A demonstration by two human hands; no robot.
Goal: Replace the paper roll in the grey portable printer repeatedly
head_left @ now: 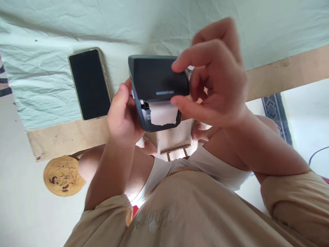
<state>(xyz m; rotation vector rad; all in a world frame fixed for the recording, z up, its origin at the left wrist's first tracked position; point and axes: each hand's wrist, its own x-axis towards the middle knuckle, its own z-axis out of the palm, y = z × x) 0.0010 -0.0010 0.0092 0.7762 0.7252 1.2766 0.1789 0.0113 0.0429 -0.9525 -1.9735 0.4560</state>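
A dark label printer (pixel 154 73) is held up in front of me, above the table's near edge. Its lid is partly raised, and white label paper (pixel 164 113) shows in the gap beneath it. My left hand (pixel 123 116) is wrapped round the printer's left side, its thumb up along the edge and the other fingers mostly hidden behind. At the lid's right end, my right hand (pixel 216 75) has its index fingertip on top and its thumb at the lower rim, pinching the lid. The remaining fingers of that hand are curled.
On the pale green cloth (pixel 123 24) over the table lies a smartphone (pixel 88 84) with a dark screen, left of the printer. A bare wooden table edge (pixel 69 137) runs below. A round wooden stool (pixel 64 176) with a painted panda stands at lower left.
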